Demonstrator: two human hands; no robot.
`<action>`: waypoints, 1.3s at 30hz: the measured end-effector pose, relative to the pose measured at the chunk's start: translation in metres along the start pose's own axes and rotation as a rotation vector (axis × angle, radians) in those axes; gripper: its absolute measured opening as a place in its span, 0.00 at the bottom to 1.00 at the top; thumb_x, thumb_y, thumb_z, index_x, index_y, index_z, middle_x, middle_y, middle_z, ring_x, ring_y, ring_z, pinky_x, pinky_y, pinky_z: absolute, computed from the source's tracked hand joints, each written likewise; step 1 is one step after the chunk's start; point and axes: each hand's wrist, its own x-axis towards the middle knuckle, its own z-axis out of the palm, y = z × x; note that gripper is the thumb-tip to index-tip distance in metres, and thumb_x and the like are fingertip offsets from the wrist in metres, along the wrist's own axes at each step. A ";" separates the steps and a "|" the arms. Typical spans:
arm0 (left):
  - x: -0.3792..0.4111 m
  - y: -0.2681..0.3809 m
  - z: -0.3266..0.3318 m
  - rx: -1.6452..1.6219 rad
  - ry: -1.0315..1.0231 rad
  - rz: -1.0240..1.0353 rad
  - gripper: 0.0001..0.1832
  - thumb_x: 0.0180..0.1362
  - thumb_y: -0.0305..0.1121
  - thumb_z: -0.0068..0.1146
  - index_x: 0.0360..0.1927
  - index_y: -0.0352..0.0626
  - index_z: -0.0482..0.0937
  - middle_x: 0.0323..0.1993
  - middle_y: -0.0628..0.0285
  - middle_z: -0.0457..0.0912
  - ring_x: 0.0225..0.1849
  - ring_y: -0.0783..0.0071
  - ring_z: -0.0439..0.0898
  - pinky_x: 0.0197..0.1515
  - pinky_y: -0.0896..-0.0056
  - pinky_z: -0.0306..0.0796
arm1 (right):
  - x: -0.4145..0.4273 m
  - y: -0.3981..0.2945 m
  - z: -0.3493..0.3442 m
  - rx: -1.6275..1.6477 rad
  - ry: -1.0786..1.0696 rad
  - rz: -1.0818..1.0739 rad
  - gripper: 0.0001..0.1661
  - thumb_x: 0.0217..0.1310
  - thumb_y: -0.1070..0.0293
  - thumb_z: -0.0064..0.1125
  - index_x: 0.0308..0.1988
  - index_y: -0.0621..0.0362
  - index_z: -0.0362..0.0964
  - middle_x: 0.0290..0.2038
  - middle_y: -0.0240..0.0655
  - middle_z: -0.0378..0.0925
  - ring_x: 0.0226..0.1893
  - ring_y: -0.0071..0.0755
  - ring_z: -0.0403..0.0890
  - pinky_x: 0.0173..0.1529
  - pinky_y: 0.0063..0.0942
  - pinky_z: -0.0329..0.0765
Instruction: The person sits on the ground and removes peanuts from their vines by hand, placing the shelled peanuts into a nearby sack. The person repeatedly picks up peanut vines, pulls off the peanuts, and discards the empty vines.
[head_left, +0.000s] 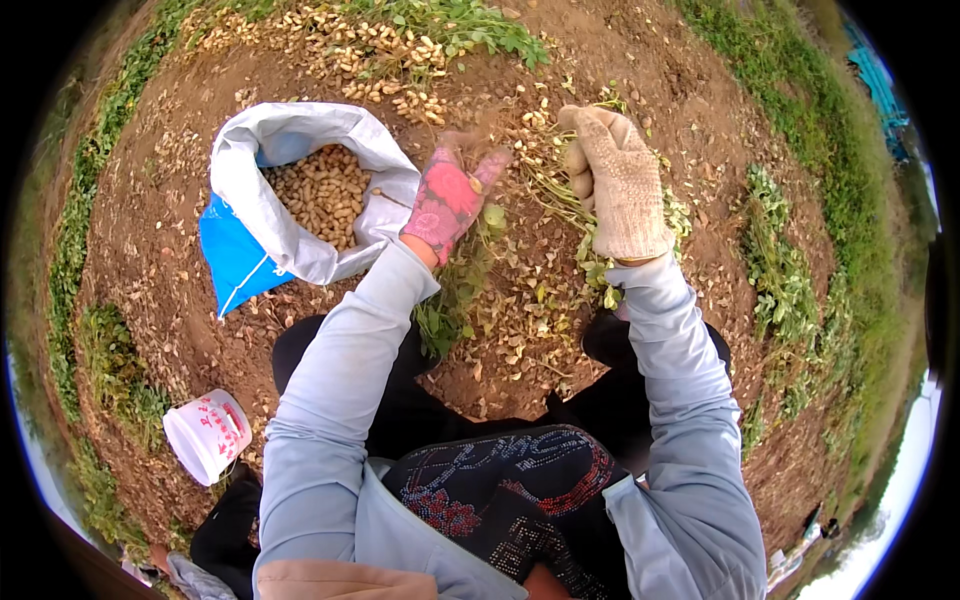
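Observation:
A pink floral glove covers my left hand (456, 196), which is beside the right rim of a woven plastic sack (300, 120) and over some blurred plant parts; its fingertips are blurred. The sack, white inside and blue outside, stands with its mouth wide and unshelled peanuts (322, 196) in it. My right hand (611, 176), in a beige knitted glove, has its fingers curled round stems of a pulled peanut plant (551, 176). The plant's roots and some pods lie between my two hands, its leaves towards me.
Peanut plants with pods (375, 45) are heaped beyond the sack. Dry leaves (525, 300) cover the soil before my knees. A white plastic bucket (199, 442) with red writing lies tilted at lower left, near another person's dark-clothed leg (229, 529). Green vines (780, 262) lie at right.

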 end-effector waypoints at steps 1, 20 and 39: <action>0.003 0.018 -0.008 -0.214 -0.025 -0.067 0.25 0.63 0.40 0.55 0.57 0.34 0.65 0.33 0.60 0.79 0.32 0.69 0.78 0.37 0.75 0.73 | 0.014 0.002 -0.010 0.094 0.103 -0.108 0.15 0.67 0.56 0.52 0.44 0.54 0.74 0.25 0.21 0.73 0.21 0.14 0.70 0.26 0.13 0.67; 0.007 0.089 -0.056 -1.190 -0.199 -0.310 0.40 0.59 0.71 0.34 0.47 0.43 0.77 0.14 0.70 0.68 0.16 0.72 0.69 0.23 0.67 0.66 | 0.038 0.007 0.001 -0.277 -0.811 0.050 0.47 0.64 0.33 0.43 0.65 0.63 0.55 0.58 0.43 0.68 0.54 0.35 0.72 0.55 0.35 0.72; 0.010 0.062 -0.049 -1.054 -0.105 -0.484 0.35 0.65 0.62 0.36 0.60 0.40 0.64 0.39 0.59 0.77 0.45 0.59 0.78 0.49 0.56 0.75 | -0.020 0.031 -0.021 -0.324 -0.534 0.328 0.18 0.65 0.52 0.53 0.42 0.55 0.70 0.29 0.24 0.69 0.24 0.14 0.65 0.26 0.15 0.64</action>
